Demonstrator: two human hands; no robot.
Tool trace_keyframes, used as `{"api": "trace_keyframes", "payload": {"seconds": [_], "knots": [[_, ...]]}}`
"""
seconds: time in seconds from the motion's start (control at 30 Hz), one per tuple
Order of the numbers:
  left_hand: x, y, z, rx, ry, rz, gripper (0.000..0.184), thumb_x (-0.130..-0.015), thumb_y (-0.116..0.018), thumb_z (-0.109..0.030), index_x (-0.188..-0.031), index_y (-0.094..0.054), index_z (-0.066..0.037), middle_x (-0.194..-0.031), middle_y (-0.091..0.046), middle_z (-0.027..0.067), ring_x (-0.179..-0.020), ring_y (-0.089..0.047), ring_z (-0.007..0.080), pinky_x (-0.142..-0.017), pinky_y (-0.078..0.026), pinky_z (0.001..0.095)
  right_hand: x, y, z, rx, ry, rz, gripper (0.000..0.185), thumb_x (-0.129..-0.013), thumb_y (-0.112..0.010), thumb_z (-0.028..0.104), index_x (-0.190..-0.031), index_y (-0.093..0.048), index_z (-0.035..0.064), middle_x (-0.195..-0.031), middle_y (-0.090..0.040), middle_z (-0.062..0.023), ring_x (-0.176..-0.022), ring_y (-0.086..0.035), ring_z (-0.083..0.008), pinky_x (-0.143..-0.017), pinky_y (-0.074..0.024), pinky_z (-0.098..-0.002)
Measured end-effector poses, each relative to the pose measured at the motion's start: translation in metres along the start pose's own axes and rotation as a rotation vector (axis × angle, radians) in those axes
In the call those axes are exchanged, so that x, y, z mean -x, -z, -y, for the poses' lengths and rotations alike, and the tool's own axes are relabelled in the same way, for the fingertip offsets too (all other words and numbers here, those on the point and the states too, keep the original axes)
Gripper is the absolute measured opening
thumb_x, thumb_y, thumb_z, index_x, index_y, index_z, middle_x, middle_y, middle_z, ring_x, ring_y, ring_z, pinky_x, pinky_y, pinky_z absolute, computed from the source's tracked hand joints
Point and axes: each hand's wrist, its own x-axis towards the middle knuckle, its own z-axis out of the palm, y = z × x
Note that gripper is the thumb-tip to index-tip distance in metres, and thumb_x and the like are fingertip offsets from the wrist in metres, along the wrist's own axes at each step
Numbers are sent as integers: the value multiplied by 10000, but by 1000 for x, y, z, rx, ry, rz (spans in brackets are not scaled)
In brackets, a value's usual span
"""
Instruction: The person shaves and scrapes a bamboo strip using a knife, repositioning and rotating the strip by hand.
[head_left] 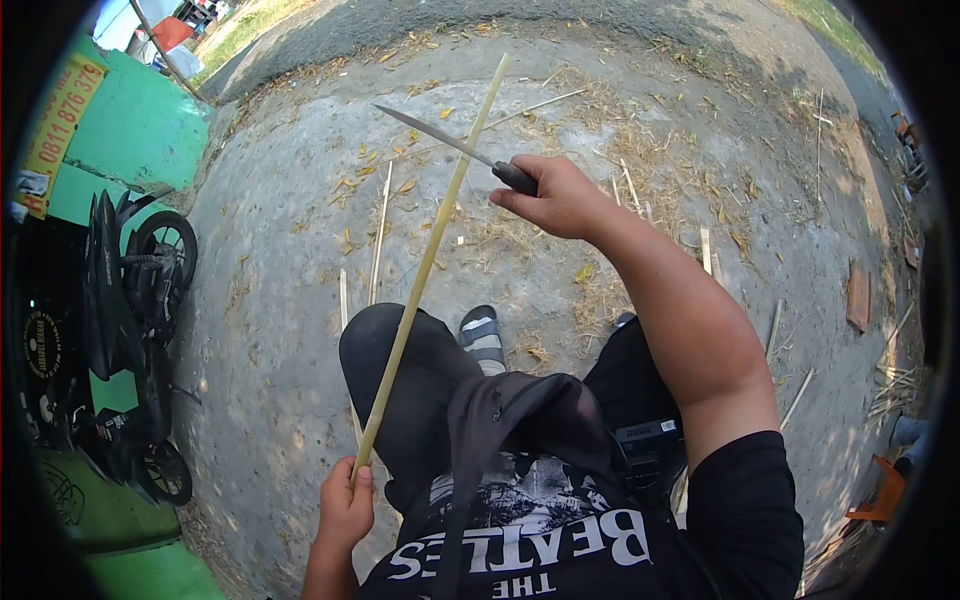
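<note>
A long, pale yellow-green bamboo strip (425, 260) runs up and away from me, slanting across my left thigh. My left hand (346, 503) is closed around its near end. In my right hand (556, 197) is the dark handle of a knife (436, 132), gripped with the fingers wrapped round it. The blade points to the upper left and crosses the strip near its far end. Whether the edge bites into the strip or only lies against it, I cannot tell.
Bamboo strips (381, 232) and shavings (615, 115) litter the concrete ground (270, 190). To the left, a motorcycle (140, 330) stands by a green wall (140, 120). A brown block (858, 296) lies at right, near an orange chair (880, 490) and part of another person.
</note>
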Motion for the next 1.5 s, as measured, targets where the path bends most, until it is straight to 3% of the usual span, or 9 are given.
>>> {"api": "trace_keyframes", "payload": {"seconds": [0.07, 0.17, 0.27, 0.3, 0.5, 0.6, 0.87, 1.1, 1.5], "knots": [[-11, -13, -6, 0, 4, -29, 281, -1064, -590, -241, -1062, -648, 34, -775, -665, 113, -698, -636, 191, -649, -492, 343, 6, -3, 14, 117, 63, 114, 367, -949, -756, 367, -863, -616, 39, -657, -582, -143, -598, -554, -288, -605, -450, -417], [-25, -29, -6, -6, -147, -154, 285, -1071, -579, -243, -1057, -645, 34, -751, -642, 108, -669, -617, 212, -634, -482, 356, 10, -19, 20, 262, 145, 322, 314, -928, -743, 363, -898, -652, 63, -738, -659, -183, -745, -658, -424, -667, -498, -492], [-35, -28, -14, -32, -151, -167, 294, -1076, -567, -251, -1051, -646, 31, -741, -630, 100, -664, -605, 211, -626, -473, 359, 13, -42, 19, 234, 204, 390, 286, -928, -737, 356, -917, -669, 78, -762, -678, -177, -761, -669, -420, -684, -506, -505], [-37, -28, -13, -24, -161, -174, 297, -1077, -565, -255, -1049, -644, 30, -744, -633, 105, -664, -609, 217, -627, -474, 364, 13, -39, 34, 278, 135, 464, 283, -926, -719, 368, -989, -714, 91, -858, -724, -179, -877, -703, -406, -765, -535, -526], [-43, -31, -14, -54, -158, -121, 323, -1081, -552, -291, -1043, -623, 22, -745, -638, 137, -665, -628, 274, -635, -484, 403, 12, -56, 27, 327, 134, 525, 247, -921, -721, 348, -1017, -723, 121, -896, -735, -164, -903, -710, -393, -785, -551, -511], [-47, -35, -6, -95, -174, -118, 333, -1083, -548, -307, -1034, -610, 16, -737, -631, 151, -661, -629, 314, -636, -485, 422, 15, -62, 18, 246, 196, 464, 242, -911, -730, 321, -923, -676, 86, -782, -689, -175, -788, -680, -422, -698, -514, -523], [-54, -39, -7, -142, -191, -165, 365, -1090, -529, -338, -974, -586, 4, -720, -626, 182, -667, -644, 373, -631, -485, 450, 14, -61, 14, 327, 200, 432, 183, -871, -735, 264, -895, -668, 95, -791, -689, -161, -814, -685, -412, -698, -522, -526], [-56, -41, -1, -127, -213, -171, 385, -1083, -545, -359, -956, -592, 1, -689, -621, 178, -630, -642, 370, -599, -478, 451, 10, -63, 23, 462, 93, 446, 165, -861, -722, 260, -981, -721, 147, -900, -729, -135, -921, -713, -372, -766, -561, -521], [-63, -37, 4, -32, -186, -111, 424, -1075, -570, -397, -927, -590, 0, -643, -594, 125, -592, -618, 268, -568, -462, 401, 5, -51, 18, 511, 61, 347, 132, -868, -688, 225, -962, -703, 134, -882, -725, -141, -903, -705, -388, -768, -551, -526]]}}
